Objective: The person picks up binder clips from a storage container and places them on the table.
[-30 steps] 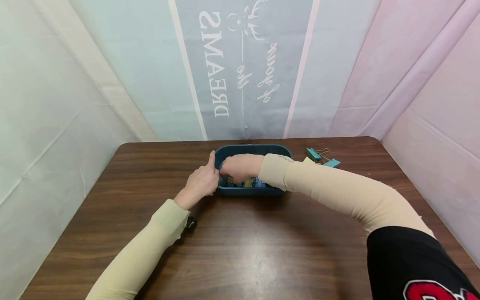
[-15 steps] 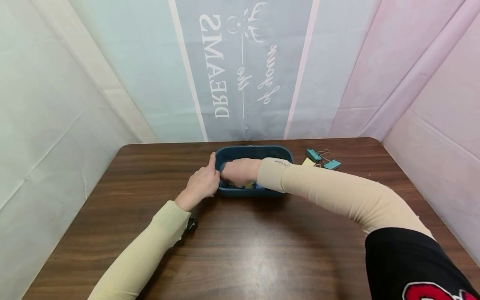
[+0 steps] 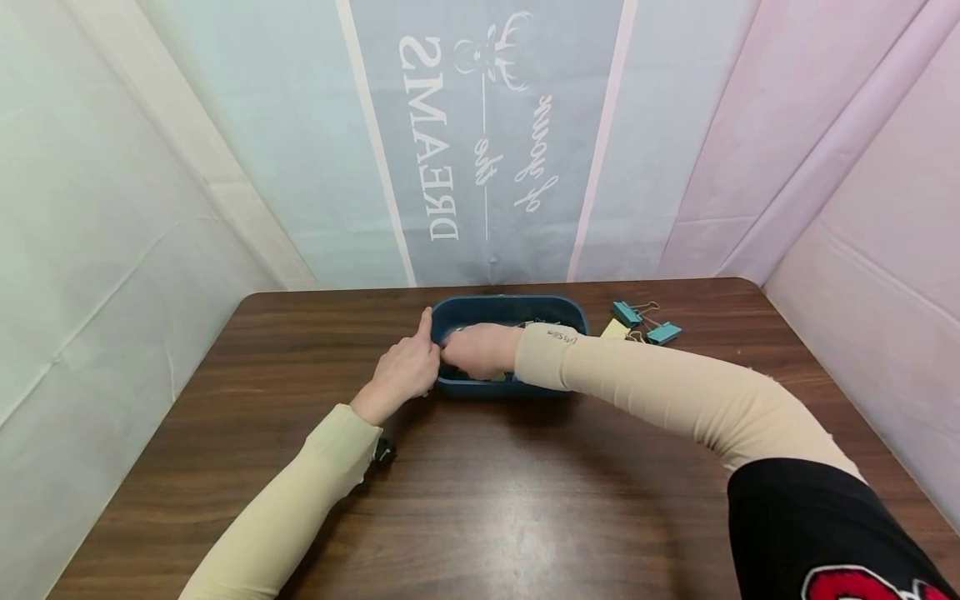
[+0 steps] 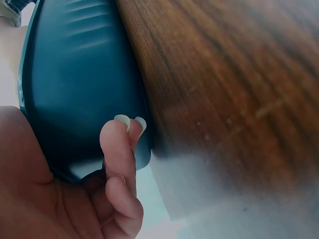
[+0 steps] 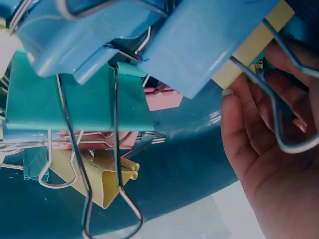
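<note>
A dark blue plastic bin point(image 3: 510, 388) stands near the table's far edge. My left hand point(image 3: 403, 367) holds its left end, index finger stretched along the rim and other fingers bent against the outer wall point(image 4: 75, 84). Inside the bin, my right hand point(image 3: 482, 350) is reaching down at the left end. The right wrist view shows its curled fingers beside a pile of binder clips, including a blue clip point(image 5: 194, 45), a teal clip point(image 5: 75, 99), a yellow clip point(image 5: 97, 177) and a pink clip point(image 5: 162, 97). Whether the right fingers hold anything cannot be made out.
Right of the bin lie two teal binder clips point(image 3: 663, 333) and a yellow clip point(image 3: 616, 329), partly behind the right sleeve. A small black object point(image 3: 384, 451) sits beside the left sleeve. Cloth walls point(image 3: 487, 167) surround the wooden table point(image 3: 480, 500).
My right hand has shifted slightly within the bin and now covers more of the clips at its front left. The left hand has kept its place on the bin. The view has tilted a little.
</note>
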Available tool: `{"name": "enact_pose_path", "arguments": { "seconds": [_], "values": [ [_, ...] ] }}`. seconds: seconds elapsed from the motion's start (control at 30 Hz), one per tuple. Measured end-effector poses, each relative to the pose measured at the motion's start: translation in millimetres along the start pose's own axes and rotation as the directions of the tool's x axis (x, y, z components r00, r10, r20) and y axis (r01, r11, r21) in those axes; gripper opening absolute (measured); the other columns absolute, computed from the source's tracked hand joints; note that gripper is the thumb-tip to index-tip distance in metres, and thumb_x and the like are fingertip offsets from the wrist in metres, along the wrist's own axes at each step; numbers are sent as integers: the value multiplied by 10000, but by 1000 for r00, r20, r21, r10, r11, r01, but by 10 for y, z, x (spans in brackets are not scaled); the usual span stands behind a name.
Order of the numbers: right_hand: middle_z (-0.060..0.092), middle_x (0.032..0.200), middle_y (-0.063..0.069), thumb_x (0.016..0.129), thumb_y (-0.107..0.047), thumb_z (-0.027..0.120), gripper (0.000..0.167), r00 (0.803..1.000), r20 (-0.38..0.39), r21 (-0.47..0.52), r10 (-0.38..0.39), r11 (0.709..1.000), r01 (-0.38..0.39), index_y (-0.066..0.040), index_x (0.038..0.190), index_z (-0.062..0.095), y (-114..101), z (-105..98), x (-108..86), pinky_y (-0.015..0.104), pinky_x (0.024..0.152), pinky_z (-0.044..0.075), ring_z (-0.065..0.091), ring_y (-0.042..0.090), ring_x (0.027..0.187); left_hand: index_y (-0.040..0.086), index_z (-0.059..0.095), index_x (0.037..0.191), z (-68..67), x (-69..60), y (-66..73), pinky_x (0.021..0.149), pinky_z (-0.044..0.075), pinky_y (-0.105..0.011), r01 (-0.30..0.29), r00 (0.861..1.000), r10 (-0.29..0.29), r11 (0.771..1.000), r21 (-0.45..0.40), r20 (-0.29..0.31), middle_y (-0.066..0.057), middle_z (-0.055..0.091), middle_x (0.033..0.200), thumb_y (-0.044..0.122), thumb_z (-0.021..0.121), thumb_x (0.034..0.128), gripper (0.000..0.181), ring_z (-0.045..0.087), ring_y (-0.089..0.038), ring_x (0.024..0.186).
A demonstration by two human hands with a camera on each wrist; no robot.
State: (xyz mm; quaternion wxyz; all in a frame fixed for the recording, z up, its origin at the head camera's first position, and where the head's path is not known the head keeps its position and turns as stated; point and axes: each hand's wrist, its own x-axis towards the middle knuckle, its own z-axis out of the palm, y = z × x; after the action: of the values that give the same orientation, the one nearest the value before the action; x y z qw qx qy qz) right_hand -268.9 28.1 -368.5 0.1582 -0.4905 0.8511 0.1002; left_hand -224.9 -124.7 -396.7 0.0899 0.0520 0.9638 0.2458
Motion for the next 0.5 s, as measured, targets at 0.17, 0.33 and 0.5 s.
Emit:
{"name": "enact_pose_path", "arguments": {
  "seconds": [0.17,0.33,0.5],
  "values": [
    [652,1076,15,985,-130,636,236,1000,10,-10,-6,1000,6,-134,1216,682,12,8,16,287,885,517,592,128,856,148,-50,1604,-4,4,-14,386,374,-325,-9,1000,9,1000,-8,2,-54,604,571,232,313,1071,650,582,-234,447],
    [639,1058,5,964,-96,657,248,1000,5,35,-8,999,8,-135,1207,683,25,-13,-3,270,843,525,598,128,829,147,-55,1603,-2,0,-18,382,367,-315,-14,1000,14,1000,-12,-4,-51,601,567,231,319,1072,655,576,-230,440],
    [632,1083,-11,907,-48,700,313,1000,-12,139,-3,990,4,-140,1207,691,84,-86,-92,252,797,539,610,126,812,122,-44,1602,3,-2,-5,394,397,-312,-15,1000,15,1000,-8,-3,-49,601,570,223,333,1067,662,585,-215,442]
  ]
}}
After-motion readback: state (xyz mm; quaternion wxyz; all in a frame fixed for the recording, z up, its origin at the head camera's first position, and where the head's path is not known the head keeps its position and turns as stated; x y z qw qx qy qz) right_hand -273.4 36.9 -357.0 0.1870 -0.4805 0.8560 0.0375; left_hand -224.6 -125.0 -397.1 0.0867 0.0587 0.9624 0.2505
